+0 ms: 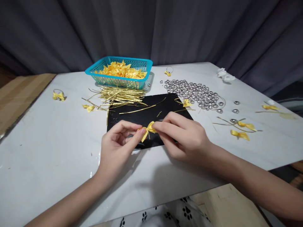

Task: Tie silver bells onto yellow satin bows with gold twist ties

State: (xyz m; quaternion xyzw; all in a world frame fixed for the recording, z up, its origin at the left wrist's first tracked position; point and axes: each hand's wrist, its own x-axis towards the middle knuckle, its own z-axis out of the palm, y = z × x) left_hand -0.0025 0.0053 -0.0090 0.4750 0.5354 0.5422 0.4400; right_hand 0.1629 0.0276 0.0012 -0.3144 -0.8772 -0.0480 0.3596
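Observation:
My left hand (118, 142) and my right hand (182, 135) meet over the near edge of a black sheet (151, 110) on the white table (47, 151). Both pinch one small yellow ribbon bow (148, 129) from opposite sides, left fingertips on its left loop, right fingertips on its right loop. The bow's tail hangs down between the hands. A thin gold wire appears to run by the bow's middle.
A teal basket (119, 71) of yellow bows stands at the back. A heap of gold wire ties (118, 96) lies in front of it. Several silver beads (196, 91) spread to the right. Loose bows (240, 134) lie at right and another bow (58, 95) at left.

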